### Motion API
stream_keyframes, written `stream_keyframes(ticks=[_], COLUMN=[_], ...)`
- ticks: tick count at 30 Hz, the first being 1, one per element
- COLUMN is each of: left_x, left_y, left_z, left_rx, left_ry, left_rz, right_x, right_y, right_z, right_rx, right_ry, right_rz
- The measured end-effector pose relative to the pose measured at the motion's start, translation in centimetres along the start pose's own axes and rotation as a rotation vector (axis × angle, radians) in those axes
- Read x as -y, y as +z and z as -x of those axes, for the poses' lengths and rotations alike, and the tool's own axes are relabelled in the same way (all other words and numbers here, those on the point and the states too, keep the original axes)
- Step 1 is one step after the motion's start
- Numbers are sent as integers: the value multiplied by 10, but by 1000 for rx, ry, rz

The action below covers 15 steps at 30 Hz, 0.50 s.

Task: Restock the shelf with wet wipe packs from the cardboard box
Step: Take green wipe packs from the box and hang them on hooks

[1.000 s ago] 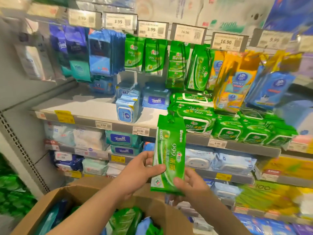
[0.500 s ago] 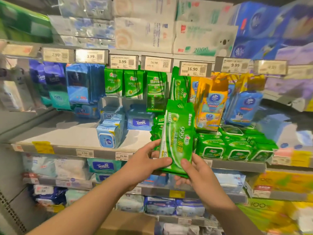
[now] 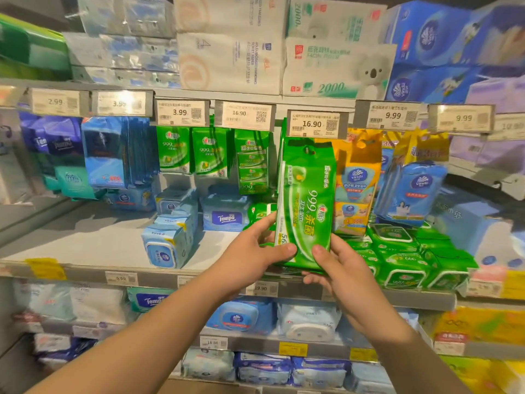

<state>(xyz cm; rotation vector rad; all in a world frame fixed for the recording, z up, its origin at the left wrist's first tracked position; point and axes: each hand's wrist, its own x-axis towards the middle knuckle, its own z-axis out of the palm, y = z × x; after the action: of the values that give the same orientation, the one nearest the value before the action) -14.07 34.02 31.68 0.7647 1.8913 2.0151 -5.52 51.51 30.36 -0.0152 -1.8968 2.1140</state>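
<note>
Green pack in hand: one wet wipe pack (image 3: 305, 203) is held upright, its lower end gripped from both sides and its hang-hole end raised to just below the 16.90 price tag (image 3: 315, 124).
Left hand (image 3: 250, 258): fingers are curled round the pack's lower left edge, with the thumb laid across its front.
Right hand (image 3: 339, 267): the thumb is pressed on the pack's lower front and the fingers are wrapped behind its right edge.
Step in hand: judged to be the hanging of this pack on a peg above the hands; the peg itself is hidden behind the pack, so whether the hole has been threaded cannot be told.
Already stocked: smaller green hanging packs (image 3: 196, 150) are seen up and to the left of the hands, and flat green lidded packs (image 3: 403, 260) are stacked on the shelf just to the right of the right hand.
Still bare: a wide stretch of grey shelf (image 3: 85, 240) lies open well to the left of the left hand, beside the blue wipe tubs (image 3: 167, 240).
Cardboard box: only a brown strip at the bottom edge, below the forearms, is visible, so the number of packs left cannot be judged.
Progress: this pack is not yet released; the task is judged to be partway through, with more trips likely.
</note>
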Motion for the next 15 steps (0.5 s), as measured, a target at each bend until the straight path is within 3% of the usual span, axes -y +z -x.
stream_keyframes(ticks=[15], left_x=[-9], left_y=[2], left_z=[-28], left_rx=[-2], left_ry=[63], left_rz=[-27], right_x=[7], right_y=[-2], right_z=[-34], right_rx=[-19], right_ry=[-66], right_rz=[2])
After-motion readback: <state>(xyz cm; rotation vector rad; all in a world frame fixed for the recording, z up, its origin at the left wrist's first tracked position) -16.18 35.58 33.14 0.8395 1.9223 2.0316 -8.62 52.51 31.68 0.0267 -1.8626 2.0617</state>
